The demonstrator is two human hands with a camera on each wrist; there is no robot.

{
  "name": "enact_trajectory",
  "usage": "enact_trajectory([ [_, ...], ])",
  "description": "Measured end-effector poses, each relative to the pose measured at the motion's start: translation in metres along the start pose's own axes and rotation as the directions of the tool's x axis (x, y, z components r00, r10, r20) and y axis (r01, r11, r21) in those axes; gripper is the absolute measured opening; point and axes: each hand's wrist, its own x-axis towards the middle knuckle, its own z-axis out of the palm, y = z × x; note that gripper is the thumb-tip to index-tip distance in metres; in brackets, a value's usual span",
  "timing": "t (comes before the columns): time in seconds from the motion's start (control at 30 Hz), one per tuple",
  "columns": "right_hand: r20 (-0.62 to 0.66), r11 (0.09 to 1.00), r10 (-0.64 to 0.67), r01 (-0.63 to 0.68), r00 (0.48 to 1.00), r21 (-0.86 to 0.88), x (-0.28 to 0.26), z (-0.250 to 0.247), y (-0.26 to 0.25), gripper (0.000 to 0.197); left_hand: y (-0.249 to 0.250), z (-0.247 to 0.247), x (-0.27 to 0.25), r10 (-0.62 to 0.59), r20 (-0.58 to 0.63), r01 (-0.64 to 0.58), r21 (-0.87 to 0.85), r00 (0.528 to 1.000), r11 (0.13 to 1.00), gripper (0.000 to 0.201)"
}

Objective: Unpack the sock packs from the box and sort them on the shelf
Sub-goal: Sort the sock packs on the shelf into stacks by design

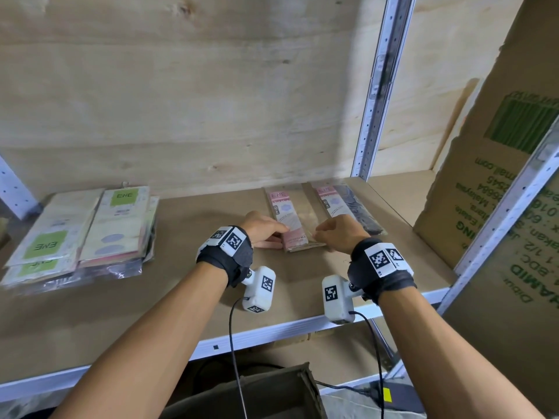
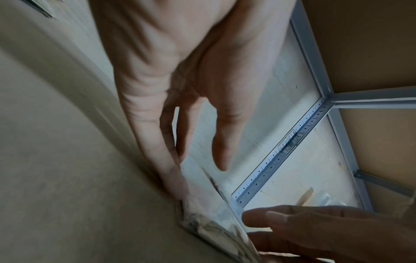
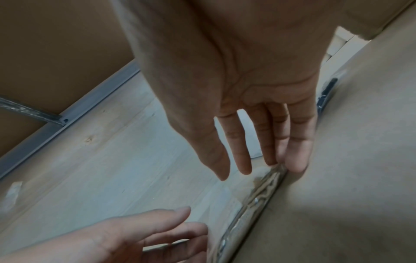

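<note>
A pink-labelled sock pack [image 1: 292, 219] lies flat on the brown shelf board [image 1: 151, 306], a little right of centre. My left hand [image 1: 269, 232] lies along its left edge with straight fingers touching it. My right hand [image 1: 332, 232] touches its near right corner. In the left wrist view my left hand [image 2: 198, 174] has its fingers [image 2: 173, 178] straight, the lowest against the pack's edge [image 2: 209, 226]. In the right wrist view my right hand [image 3: 256, 170] has its fingertips [image 3: 294, 163] resting on the pack's edge [image 3: 254, 201]. Neither hand grips the pack.
A second pink pack with dark socks [image 1: 348, 204] lies just right of the first. A stack of green-labelled packs [image 1: 81, 234] sits at the shelf's left. A large printed cardboard box [image 1: 499, 182] stands at the right, past a metal upright [image 1: 378, 86]. An open box [image 1: 266, 391] sits below the shelf.
</note>
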Motion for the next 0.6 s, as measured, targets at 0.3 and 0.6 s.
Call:
enact_trajectory([
  [0.3,-0.015,0.953,-0.25,0.248,0.968,0.172,-0.016,0.02,-0.036,0.011,-0.034,-0.097,-0.033,0.232,-0.242,-0.242,-0.011,0.942,0.97,0.003],
  [0.6,0.253,0.93,-0.307,0.234,0.917,0.284,-0.016,0.124,-0.139,0.016,-0.077,-0.223,-0.088,0.277,-0.606,-0.401,-0.075,0.746,0.913,0.009],
])
